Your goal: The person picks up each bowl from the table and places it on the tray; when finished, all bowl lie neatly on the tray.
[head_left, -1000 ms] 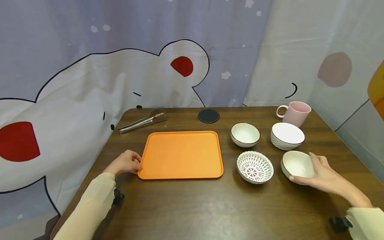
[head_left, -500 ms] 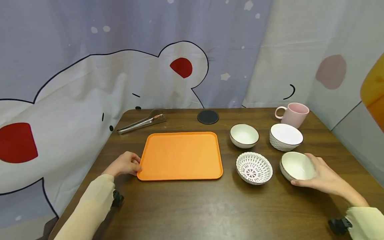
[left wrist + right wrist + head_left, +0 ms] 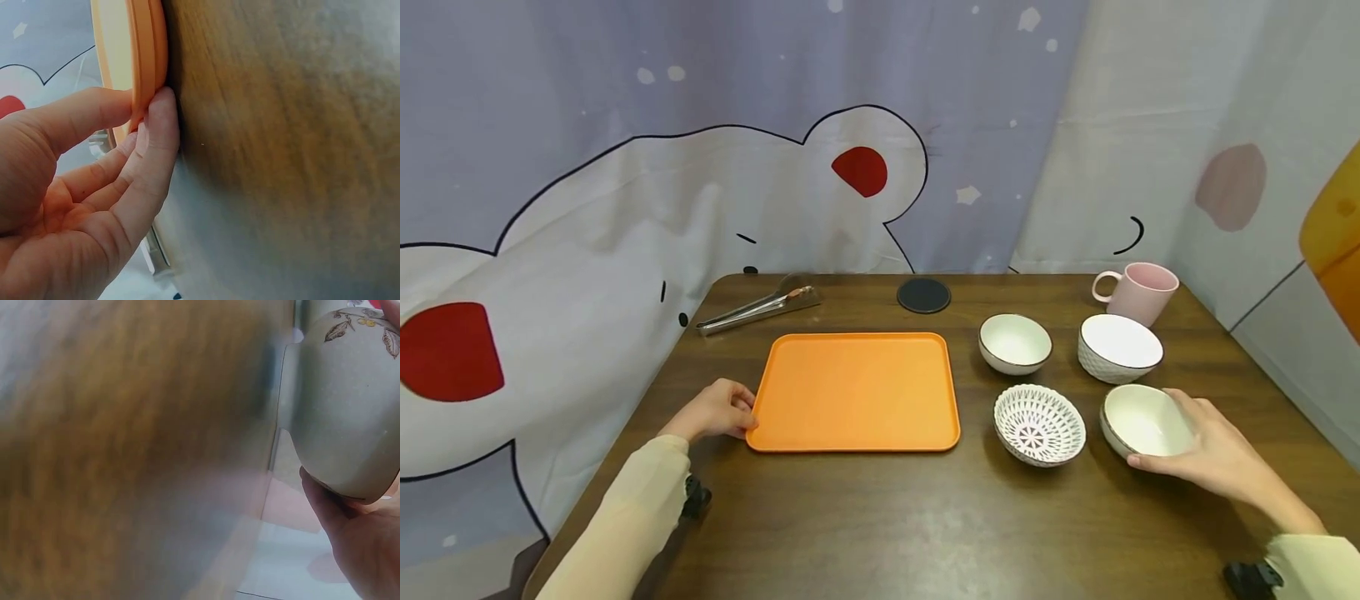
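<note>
My left hand [image 3: 718,408] pinches the near left corner of an orange rectangular tray [image 3: 853,392], which lies on the table. In the left wrist view the thumb is on the upper side of the tray's rim [image 3: 147,56] and fingers are under it. At the right, my right hand [image 3: 1213,446] grips a white bowl [image 3: 1146,421] with a dark rim. Its thumb is on the near side, and its other fingers go round the far right side, partly hidden. The right wrist view shows the bowl's outside [image 3: 350,406], with a leaf print, and the thumb at its rim.
Left of the held bowl stands a patterned bowl [image 3: 1039,425]. Behind are a plain bowl [image 3: 1015,343], a textured white bowl [image 3: 1118,350] and a pink mug [image 3: 1141,293]. Metal tongs [image 3: 752,312] and a black round coaster [image 3: 923,295] lie along the back, before a printed curtain.
The fingers of my right hand have moved slightly leftward and closer round the bowl. My left hand stays at the tray's corner. The head view has shifted a little.
</note>
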The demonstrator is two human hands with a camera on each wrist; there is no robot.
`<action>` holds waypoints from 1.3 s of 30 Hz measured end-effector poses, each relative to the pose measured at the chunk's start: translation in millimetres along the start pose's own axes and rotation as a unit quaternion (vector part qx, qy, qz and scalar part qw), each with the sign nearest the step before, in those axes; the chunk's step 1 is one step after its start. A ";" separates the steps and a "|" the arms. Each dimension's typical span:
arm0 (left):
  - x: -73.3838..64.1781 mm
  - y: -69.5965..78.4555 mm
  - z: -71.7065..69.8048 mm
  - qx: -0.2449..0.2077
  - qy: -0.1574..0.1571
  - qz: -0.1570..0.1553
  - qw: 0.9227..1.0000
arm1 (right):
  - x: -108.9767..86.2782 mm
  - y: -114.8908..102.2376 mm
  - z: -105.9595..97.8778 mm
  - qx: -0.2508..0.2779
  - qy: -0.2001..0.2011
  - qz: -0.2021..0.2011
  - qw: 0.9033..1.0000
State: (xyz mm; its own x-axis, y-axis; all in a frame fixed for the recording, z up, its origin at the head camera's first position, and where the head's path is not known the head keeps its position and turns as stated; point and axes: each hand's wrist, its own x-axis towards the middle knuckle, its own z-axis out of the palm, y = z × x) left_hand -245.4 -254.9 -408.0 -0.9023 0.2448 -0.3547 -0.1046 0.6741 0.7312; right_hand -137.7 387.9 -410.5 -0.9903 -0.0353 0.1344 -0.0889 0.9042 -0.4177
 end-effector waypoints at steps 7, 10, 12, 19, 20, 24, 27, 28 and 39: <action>-0.4 0.7 0.8 -0.018 0.003 0.003 1.000 | 0.5 -8.9 -6.7 -0.004 0.035 -0.016 0.999; -0.6 0.4 0.3 -0.024 0.002 0.003 1.000 | 1.3 -17.3 -12.6 -0.003 0.047 -0.027 0.999; -0.9 0.1 -0.1 -0.022 0.001 0.005 1.000 | 1.8 -24.3 -16.5 -0.001 0.053 -0.035 0.998; -1.2 -0.1 -0.3 -0.032 0.001 0.011 0.999 | 3.3 -52.2 -24.7 0.007 0.051 -0.047 0.998; -1.4 -0.3 -0.1 -0.035 0.000 0.012 0.999 | 3.3 -56.4 -25.0 0.009 0.048 -0.046 0.998; -2.5 -1.5 1.0 -0.037 -0.001 0.010 0.999 | 3.6 -72.8 -25.5 0.015 0.042 -0.050 0.998; -1.8 -2.1 0.8 -0.032 -0.001 0.009 0.999 | 6.4 -84.6 -26.5 0.017 0.043 -0.065 0.997; -1.7 -2.5 0.8 -0.032 0.000 0.007 0.999 | 7.5 -88.4 -26.6 0.018 0.043 -0.071 0.996; -3.1 -3.0 2.2 -0.034 0.000 0.015 0.999 | 23.6 -120.7 -14.2 0.025 0.021 -0.097 0.995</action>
State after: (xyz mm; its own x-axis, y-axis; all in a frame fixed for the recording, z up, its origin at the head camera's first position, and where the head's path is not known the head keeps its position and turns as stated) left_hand -241.4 -256.1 -410.4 -0.9051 0.2642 -0.3332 -0.1068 0.6172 0.7795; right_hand -148.8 284.0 -344.1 -0.9489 -0.1876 0.2537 -0.2834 0.8604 -0.4236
